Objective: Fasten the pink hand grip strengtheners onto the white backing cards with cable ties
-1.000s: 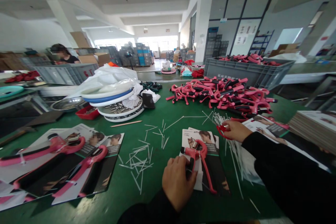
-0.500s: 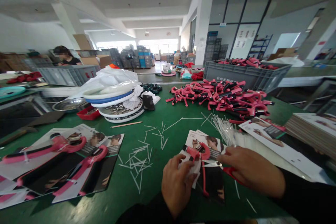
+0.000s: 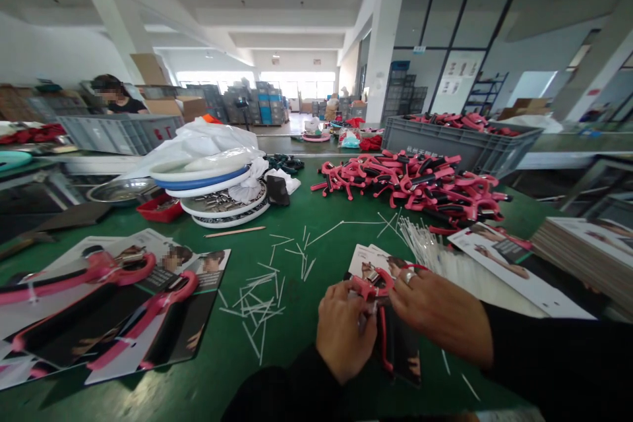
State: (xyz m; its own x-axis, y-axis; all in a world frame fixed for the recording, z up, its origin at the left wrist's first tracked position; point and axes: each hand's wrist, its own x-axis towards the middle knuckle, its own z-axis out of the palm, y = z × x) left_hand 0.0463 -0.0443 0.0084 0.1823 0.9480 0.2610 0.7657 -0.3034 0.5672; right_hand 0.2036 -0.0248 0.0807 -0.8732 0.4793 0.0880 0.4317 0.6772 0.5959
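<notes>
Left hand: fingers closed on the pink tool, near the table's near edge.
Right hand: curled in close beside it, a bit of red showing behind; from here I can't tell its grip.
Pink tool: lying on a printed card, right of the near edge's middle.
White strips: scattered left of the hands.
Pink heap: toward the far edge.
Card stack: by the right edge.

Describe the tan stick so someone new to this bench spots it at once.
On the green tabletop, left of the picture's centre, find the stack of round trays with a blue rim among white ones. Just in front of it lies the slim, straight tan stick. Its colour sets it apart from the thin white strips scattered nearby.
</notes>
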